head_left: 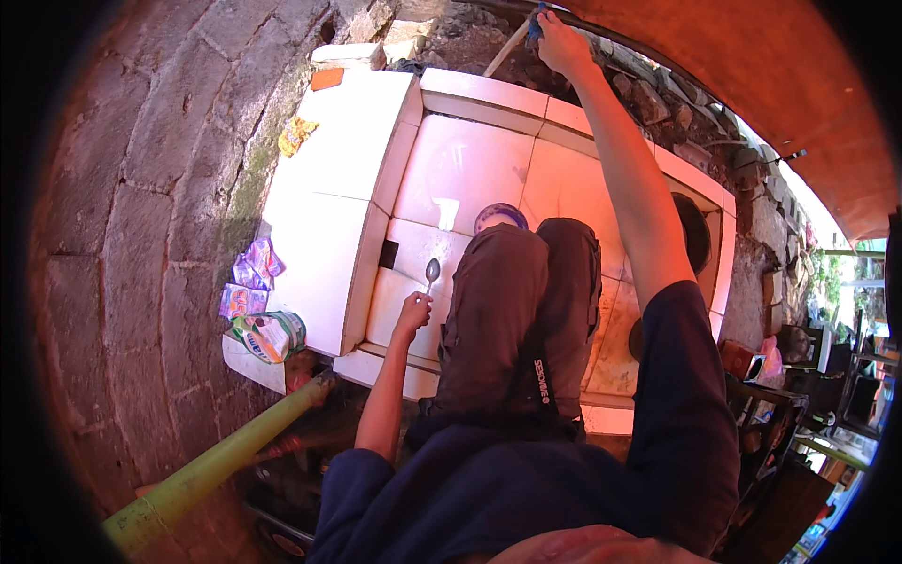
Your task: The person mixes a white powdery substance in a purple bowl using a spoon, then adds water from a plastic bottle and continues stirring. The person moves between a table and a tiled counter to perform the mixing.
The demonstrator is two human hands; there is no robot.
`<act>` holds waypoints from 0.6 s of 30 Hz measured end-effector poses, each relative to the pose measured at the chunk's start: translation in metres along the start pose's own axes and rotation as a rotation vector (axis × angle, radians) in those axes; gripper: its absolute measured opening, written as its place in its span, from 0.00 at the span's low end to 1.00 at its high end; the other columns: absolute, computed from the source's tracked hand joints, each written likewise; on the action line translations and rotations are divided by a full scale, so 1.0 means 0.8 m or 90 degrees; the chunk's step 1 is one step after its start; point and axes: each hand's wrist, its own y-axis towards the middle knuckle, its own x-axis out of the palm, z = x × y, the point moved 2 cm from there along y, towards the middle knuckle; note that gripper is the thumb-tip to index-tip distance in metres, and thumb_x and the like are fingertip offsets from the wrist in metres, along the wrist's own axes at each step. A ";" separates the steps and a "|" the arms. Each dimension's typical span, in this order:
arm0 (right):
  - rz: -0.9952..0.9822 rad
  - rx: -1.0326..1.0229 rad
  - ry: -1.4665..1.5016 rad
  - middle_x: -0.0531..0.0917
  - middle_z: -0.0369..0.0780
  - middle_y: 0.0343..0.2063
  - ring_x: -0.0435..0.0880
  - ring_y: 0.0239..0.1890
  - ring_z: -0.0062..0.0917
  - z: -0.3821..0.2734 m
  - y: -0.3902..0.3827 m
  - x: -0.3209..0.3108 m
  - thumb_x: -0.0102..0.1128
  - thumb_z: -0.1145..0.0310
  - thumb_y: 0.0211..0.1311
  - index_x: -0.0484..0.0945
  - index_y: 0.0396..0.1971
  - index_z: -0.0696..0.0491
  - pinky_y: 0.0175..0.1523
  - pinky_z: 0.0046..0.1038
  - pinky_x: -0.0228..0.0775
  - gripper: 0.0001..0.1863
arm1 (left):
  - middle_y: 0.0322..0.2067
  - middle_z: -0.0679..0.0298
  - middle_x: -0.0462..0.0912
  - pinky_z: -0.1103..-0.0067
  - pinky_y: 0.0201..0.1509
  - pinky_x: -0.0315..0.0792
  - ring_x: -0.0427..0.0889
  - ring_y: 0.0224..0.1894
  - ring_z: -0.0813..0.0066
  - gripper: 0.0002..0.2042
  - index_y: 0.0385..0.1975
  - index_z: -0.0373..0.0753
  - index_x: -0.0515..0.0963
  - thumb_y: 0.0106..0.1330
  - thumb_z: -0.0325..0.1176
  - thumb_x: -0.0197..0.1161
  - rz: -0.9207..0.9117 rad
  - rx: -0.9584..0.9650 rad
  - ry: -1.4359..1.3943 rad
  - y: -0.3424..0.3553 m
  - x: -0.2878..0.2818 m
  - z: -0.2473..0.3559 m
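Note:
A metal spoon (432,272) is pinched by its handle in my left hand (412,314), bowl pointing away from me, over the white tiled basin (470,160). My right arm stretches far out past the basin's far edge. There my right hand (564,49) has its fingers closed at a small blue thing (536,23), whose kind I cannot make out. A pale stick or pipe (507,49) slants down next to it. Beyond my knees shows part of a round bowl or basin (501,217), mostly hidden by my legs.
On the tiled ledge at left lie an orange block (327,78), a yellow crumpled cloth (296,136), purple packets (257,264) and a green-white pouch (271,335). A dark round vessel (692,233) stands at right. A green pole (221,461) crosses the lower left.

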 end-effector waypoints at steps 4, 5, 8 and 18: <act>0.002 -0.030 0.021 0.66 0.48 0.70 0.78 0.61 0.44 0.020 -0.001 0.005 0.58 0.63 0.65 0.66 0.69 0.49 0.61 0.45 0.74 0.32 | 0.25 0.68 0.73 0.81 0.21 0.63 0.68 0.20 0.83 0.08 0.40 0.39 0.74 0.73 0.37 0.56 0.003 0.031 0.013 0.007 0.007 0.009; 0.023 -0.039 0.001 0.67 0.49 0.69 0.78 0.60 0.43 0.051 -0.006 0.011 0.58 0.62 0.66 0.66 0.69 0.50 0.60 0.44 0.74 0.31 | 0.25 0.69 0.73 0.81 0.21 0.63 0.68 0.20 0.83 0.08 0.39 0.40 0.74 0.73 0.38 0.57 0.006 0.101 -0.029 0.010 0.023 0.015; 0.079 -0.050 0.159 0.69 0.57 0.66 0.72 0.65 0.49 -0.019 -0.022 -0.011 0.48 0.74 0.62 0.58 0.70 0.62 0.65 0.43 0.69 0.34 | 0.22 0.72 0.71 0.81 0.22 0.62 0.67 0.21 0.85 0.07 0.39 0.42 0.75 0.74 0.38 0.57 -0.009 0.089 -0.271 0.023 -0.003 -0.032; -0.503 0.104 0.422 0.84 0.46 0.42 0.85 0.42 0.32 -0.052 -0.155 0.056 0.59 0.47 0.69 0.79 0.50 0.57 0.51 0.35 0.75 0.26 | 0.22 0.74 0.62 0.84 0.22 0.52 0.56 0.20 0.87 0.06 0.42 0.39 0.70 0.77 0.33 0.50 -0.157 0.203 -0.047 0.054 0.087 0.288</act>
